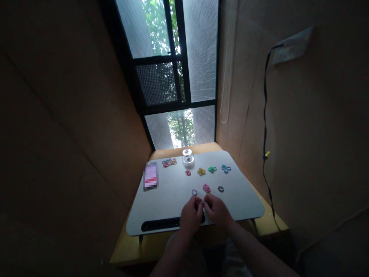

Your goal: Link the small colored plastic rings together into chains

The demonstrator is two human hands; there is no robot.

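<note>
Over the front of a white lap table [167, 200], my left hand [191, 212] and my right hand [216, 211] meet with their fingertips pinched together. Between them shows a tiny pale greenish thing [203, 202], too small to name. Just beyond my left fingers lies a small purplish ring [194, 192], like a hair tie or beaded bracelet. A cluster of pink rings [206, 187] is just past my right fingers, with a dark ring [220, 189] to its right.
Farther back lie red rings [188, 173], yellow rings [201, 171], green rings [212, 169], blue rings [226, 169] and a mixed-colour pile [168, 162]. Behind stands a clear round container [188, 159]. A blurred phone-like object [151, 176] lies left. A black cord [265, 115] hangs right.
</note>
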